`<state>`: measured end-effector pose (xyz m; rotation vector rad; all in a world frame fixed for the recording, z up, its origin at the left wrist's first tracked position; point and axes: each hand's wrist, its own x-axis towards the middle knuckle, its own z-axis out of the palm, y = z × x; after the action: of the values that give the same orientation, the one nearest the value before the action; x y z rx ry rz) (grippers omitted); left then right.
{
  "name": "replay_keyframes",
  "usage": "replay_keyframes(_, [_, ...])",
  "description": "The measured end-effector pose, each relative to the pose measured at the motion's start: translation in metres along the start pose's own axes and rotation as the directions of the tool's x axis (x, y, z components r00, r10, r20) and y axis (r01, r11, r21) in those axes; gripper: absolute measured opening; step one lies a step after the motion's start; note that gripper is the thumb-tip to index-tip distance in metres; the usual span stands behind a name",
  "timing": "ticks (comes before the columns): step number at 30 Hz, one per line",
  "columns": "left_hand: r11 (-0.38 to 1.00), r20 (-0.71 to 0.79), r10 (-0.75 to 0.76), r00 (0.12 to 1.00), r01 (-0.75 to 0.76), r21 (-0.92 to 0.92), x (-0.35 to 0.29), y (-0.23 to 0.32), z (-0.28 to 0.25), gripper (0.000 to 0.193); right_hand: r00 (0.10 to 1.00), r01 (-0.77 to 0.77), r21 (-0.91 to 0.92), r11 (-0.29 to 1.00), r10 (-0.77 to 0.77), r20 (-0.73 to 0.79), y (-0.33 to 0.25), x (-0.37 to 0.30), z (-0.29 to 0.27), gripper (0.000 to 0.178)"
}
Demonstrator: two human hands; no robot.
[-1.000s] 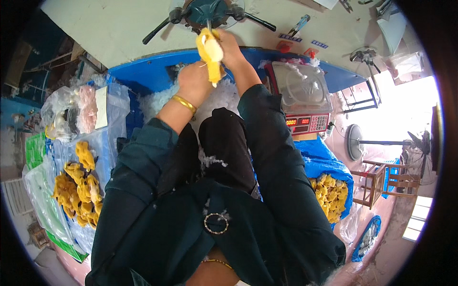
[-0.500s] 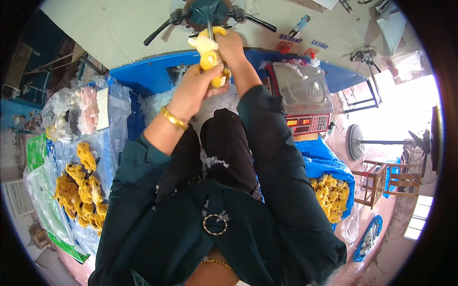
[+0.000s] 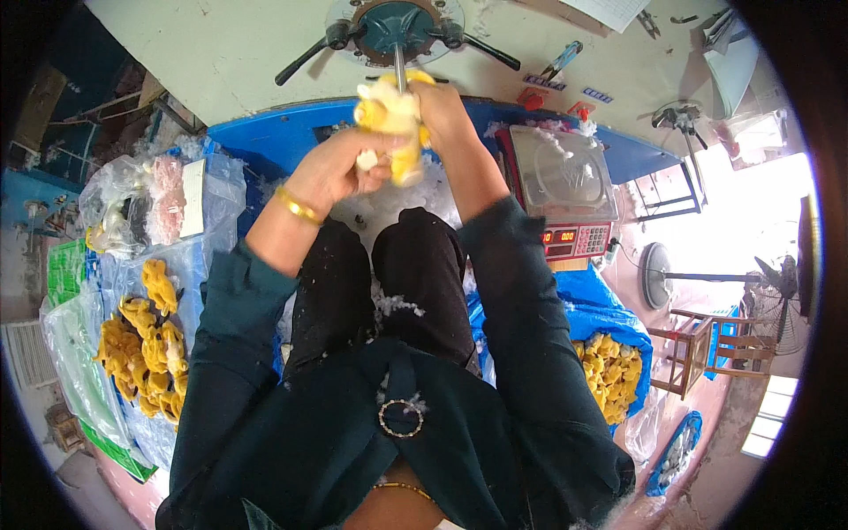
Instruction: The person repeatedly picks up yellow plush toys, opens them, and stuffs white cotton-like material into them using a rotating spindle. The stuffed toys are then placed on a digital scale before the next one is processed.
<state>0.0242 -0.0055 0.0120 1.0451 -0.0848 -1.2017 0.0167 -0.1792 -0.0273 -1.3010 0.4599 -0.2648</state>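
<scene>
A yellow and cream plush toy (image 3: 399, 119) sits on the end of a thin metal tube (image 3: 399, 67) that juts from a round machine port (image 3: 395, 25). My left hand (image 3: 353, 162) is closed round the toy's left and lower side, thumb across its front. At the toy's upper right, my right hand (image 3: 440, 108) grips it close to the tube; part of its fingers hides behind the toy. White stuffing fluff (image 3: 397, 196) lies in the blue-edged trough (image 3: 274, 137) beneath the toy.
Limp yellow plush skins (image 3: 146, 349) lie on plastic to my left. On the right stand a red digital scale (image 3: 565, 177) and a blue sack of yellow plush toys (image 3: 609, 375). Dark handles (image 3: 481, 49) flank the port. Farther right are a wooden chair (image 3: 685, 353) and a fan (image 3: 777, 305).
The toy has turned on the tube and shows more of its cream side. My left hand has shifted left and slightly down; my right hand keeps its grip near the tube.
</scene>
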Motion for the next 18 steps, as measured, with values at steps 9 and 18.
replay_keyframes(9, [0.988,0.1,0.064,0.993,-0.077,0.135,-0.011,-0.006,-0.027,0.027,0.995,-0.092,0.137,0.986,0.095,-0.017,-0.008,-0.054,0.01,0.032])
replay_keyframes(18, [0.904,0.049,0.275,0.96,-0.275,0.326,0.03,0.004,-0.052,0.03,0.994,0.038,0.208,0.977,-0.016,-0.105,0.013,-0.022,0.014,0.03])
